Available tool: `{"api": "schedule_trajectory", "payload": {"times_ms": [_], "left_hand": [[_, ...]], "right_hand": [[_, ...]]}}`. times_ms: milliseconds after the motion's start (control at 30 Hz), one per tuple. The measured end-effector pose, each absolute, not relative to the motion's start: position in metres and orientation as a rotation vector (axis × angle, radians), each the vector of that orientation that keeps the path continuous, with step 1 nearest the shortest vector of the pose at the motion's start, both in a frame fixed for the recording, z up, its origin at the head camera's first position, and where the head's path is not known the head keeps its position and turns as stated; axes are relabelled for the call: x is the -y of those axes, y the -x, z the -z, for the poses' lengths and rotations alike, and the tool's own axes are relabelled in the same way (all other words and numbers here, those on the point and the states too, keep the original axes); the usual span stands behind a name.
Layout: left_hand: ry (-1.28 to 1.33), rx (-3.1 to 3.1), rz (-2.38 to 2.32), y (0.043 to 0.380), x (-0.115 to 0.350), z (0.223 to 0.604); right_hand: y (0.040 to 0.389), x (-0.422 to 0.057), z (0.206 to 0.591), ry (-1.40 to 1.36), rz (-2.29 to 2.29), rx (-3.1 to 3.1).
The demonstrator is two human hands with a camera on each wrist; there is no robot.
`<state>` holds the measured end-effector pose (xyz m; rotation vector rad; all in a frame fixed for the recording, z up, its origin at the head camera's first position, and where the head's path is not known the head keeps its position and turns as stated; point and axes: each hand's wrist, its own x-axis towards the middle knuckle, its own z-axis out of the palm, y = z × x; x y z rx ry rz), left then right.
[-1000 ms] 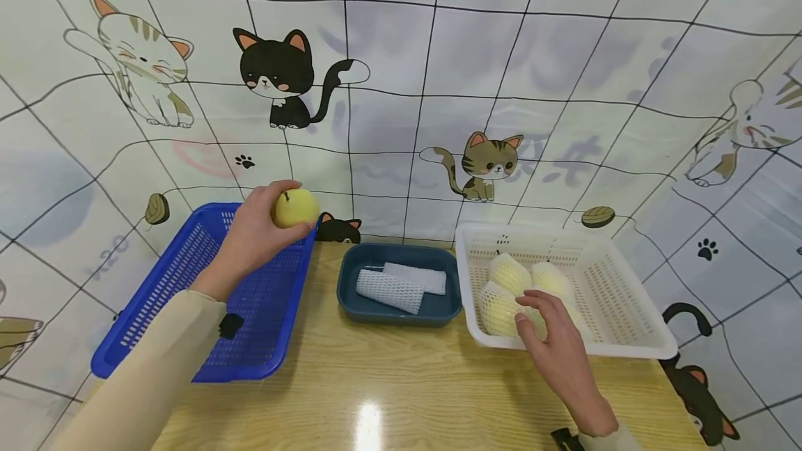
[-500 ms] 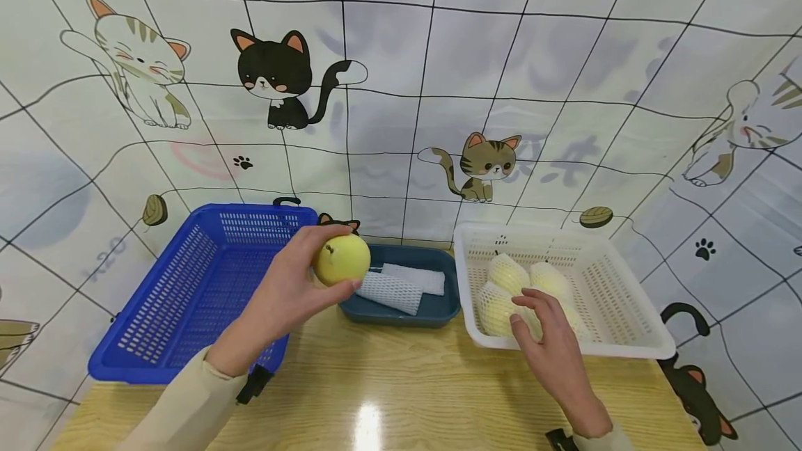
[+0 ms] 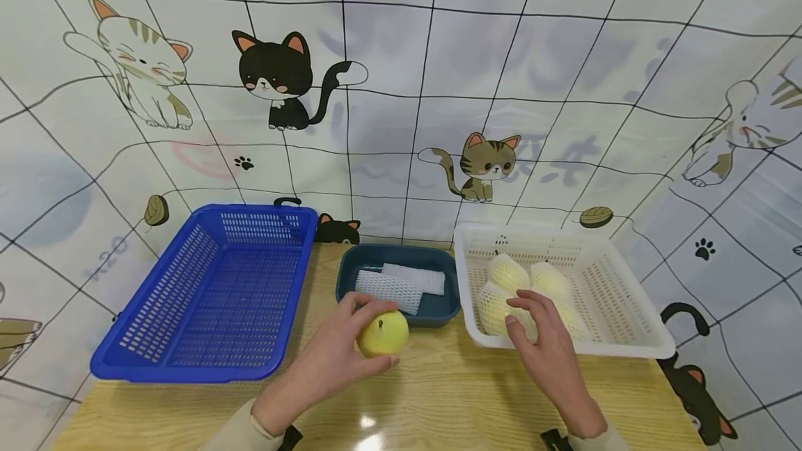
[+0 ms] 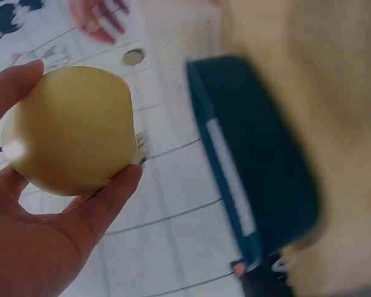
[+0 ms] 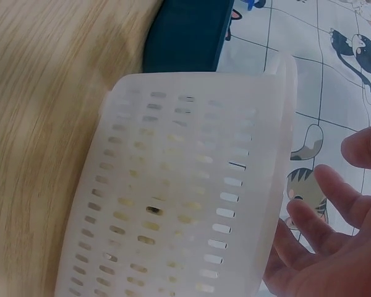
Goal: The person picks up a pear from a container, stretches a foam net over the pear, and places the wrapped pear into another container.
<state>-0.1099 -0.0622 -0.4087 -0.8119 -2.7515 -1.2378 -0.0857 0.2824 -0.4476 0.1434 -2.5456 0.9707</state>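
In the head view, my left hand (image 3: 328, 353) grips a round yellow pear (image 3: 387, 334) between thumb and fingers, above the table just in front of the dark teal tray. The pear (image 4: 74, 130) fills the left side of the left wrist view, its skin bare. My right hand (image 3: 548, 350) hovers over the near rim of the white basket (image 3: 626, 350), fingers loosely bent and holding nothing. Several pears in white foam nets (image 3: 501, 308) lie in that basket, partly hidden by the hand. Two white foam net sleeves (image 3: 388, 289) lie in the teal tray (image 3: 351, 310).
On the left stands a blue perforated basket (image 3: 238, 312) with nothing seen in it. The teal tray sits between the two baskets, close beside the white one. A cat-printed cloth (image 3: 388, 124) hangs behind the wooden table (image 3: 451, 395).
My left hand has carried the pear from above the blue basket's far right corner rightward and toward me, to in front of the teal tray. My right hand has hardly moved.
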Motion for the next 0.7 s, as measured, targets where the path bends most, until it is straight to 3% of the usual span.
{"api": "schedule_trajectory", "payload": {"times_ms": [333,700], "left_hand": [[0.842,2.771,1.245,0.091,0.046,0.468],[0.905,2.833,1.202,0.093,0.046,0.494]], "right_hand": [[0.085,-0.279,0.451,-0.141,-0.964,2.559],[0.083,-0.277,0.451,-0.142,-0.981,2.564]]}}
